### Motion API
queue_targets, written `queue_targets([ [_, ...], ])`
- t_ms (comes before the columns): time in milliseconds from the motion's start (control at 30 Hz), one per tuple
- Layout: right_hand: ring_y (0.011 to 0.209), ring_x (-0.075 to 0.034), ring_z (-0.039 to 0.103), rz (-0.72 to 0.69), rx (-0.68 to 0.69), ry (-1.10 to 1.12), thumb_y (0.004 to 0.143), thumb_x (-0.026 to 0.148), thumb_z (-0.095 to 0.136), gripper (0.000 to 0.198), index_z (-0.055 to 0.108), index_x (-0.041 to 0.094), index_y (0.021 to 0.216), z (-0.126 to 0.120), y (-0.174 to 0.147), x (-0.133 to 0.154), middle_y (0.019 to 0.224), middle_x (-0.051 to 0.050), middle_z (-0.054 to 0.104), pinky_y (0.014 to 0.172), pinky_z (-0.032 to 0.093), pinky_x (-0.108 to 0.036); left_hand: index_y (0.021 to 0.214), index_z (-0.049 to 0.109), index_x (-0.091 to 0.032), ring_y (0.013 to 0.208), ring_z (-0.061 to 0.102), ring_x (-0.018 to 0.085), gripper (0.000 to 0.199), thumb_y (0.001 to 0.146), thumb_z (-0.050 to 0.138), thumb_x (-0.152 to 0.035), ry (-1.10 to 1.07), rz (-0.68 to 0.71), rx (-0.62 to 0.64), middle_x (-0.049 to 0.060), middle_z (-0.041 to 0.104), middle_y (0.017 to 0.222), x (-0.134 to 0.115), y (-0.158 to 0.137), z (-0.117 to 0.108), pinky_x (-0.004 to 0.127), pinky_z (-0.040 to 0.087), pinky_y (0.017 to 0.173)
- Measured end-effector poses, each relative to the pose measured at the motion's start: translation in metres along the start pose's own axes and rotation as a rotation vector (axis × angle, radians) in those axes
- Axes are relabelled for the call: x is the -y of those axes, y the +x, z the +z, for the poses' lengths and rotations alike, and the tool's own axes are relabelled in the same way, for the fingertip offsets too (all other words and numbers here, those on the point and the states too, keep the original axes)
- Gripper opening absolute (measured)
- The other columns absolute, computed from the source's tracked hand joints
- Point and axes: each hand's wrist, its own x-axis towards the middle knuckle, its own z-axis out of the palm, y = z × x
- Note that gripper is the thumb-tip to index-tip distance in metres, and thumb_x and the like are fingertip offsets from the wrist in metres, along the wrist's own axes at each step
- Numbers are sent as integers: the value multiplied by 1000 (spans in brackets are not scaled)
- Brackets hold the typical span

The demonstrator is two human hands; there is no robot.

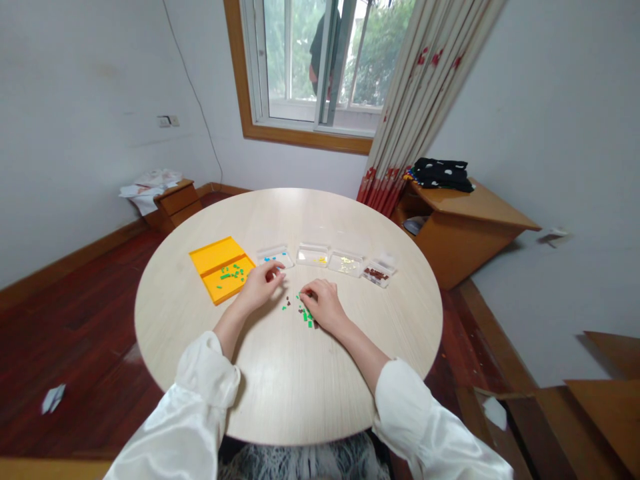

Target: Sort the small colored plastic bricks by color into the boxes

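Observation:
My left hand [263, 285] hovers over the table just right of the yellow case [216, 256], thumb and fingers apart, with nothing visible between them. Small green bricks [233, 272] lie in the case's near half. My right hand [323, 305] rests low over the table, its fingertips pinched together at a tiny green brick [298, 296]. Beside and partly under that hand is a loose group of green bricks [307, 319], with a few dark brown bricks [288, 301] among them. The palm side of the right hand is hidden.
Clear boxes stand in a row beyond my hands: one with blue pieces [275, 257], one with yellow pieces [321, 259], one with pale yellow pieces [346, 264] and one with brown pieces [376, 274]. All sit on a round wooden table [300, 400]. A person [324, 50] stands outside the window.

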Motion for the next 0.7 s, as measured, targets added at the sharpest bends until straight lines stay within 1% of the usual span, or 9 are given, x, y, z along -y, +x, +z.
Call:
queue_targets([
  [67,84,-18,54,24,-36,24,81,17,58,7,64,19,77,-1,1,-1,80,-3,65,80,31,-34,89,64,-15,56,47,11,21,74,55,-28,-15,33,87,1,60,69,-4,-3,6,24,39,57],
  [167,82,-18,55,58,-77,85,80,20,59,6,63,19,76,-3,4,-2,80,-3,66,80,34,-34,88,65,-15,59,50,11,19,74,55,-25,-33,50,166,4,64,76,-7,-6,12,25,41,59],
  [333,77,-17,57,105,-118,265,79,24,58,9,63,19,74,0,6,-6,79,-3,66,76,41,-32,87,66,-16,58,51,11,17,75,55,-21,-32,64,255,2,65,73,-11,-9,19,25,42,59],
  [400,77,-16,58,118,-127,334,79,26,57,11,63,19,74,2,6,-7,79,-3,65,74,44,-30,86,66,-16,58,50,11,16,75,56,-23,-40,81,262,1,64,72,-12,-10,21,24,41,58],
  [567,73,-16,58,147,-111,456,77,31,55,17,64,17,73,4,7,-8,76,-4,65,70,46,-29,81,67,-16,54,45,10,17,78,54,-25,-29,76,221,-2,56,58,-15,-11,23,22,36,54],
  [700,73,-16,59,165,-104,501,76,32,55,19,65,17,73,4,7,-9,76,-4,67,69,46,-29,80,66,-16,54,45,10,16,77,53,-24,-30,81,201,-2,56,58,-16,-11,25,22,36,54],
])
